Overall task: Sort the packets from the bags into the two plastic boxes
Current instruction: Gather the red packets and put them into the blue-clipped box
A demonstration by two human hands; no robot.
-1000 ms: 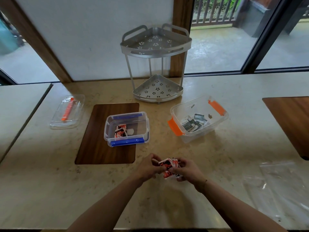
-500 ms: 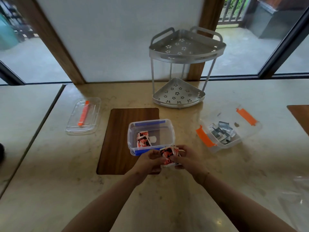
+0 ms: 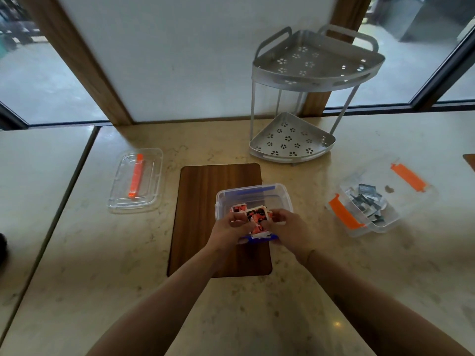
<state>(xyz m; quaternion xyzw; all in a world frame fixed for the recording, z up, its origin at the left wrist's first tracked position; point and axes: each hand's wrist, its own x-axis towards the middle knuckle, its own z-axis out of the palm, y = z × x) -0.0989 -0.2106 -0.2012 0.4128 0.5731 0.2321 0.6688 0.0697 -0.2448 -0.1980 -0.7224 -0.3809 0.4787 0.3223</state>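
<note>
Fingers of my left hand (image 3: 232, 225) and right hand (image 3: 284, 225) are pinched shut on 1 bundle of red packets (image 3: 257, 219) between them. It hangs over the near rim of the blue-clipped box (image 3: 254, 196), so I judge the drop lies just ahead, both hands equally near.

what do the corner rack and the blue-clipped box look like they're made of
Corner rack: likely metal with a matte silver-grey finish, judging by its thin legs and punched flower holes. Blue-clipped box: clear, glossy plastic, since the board shows through its walls.
</note>
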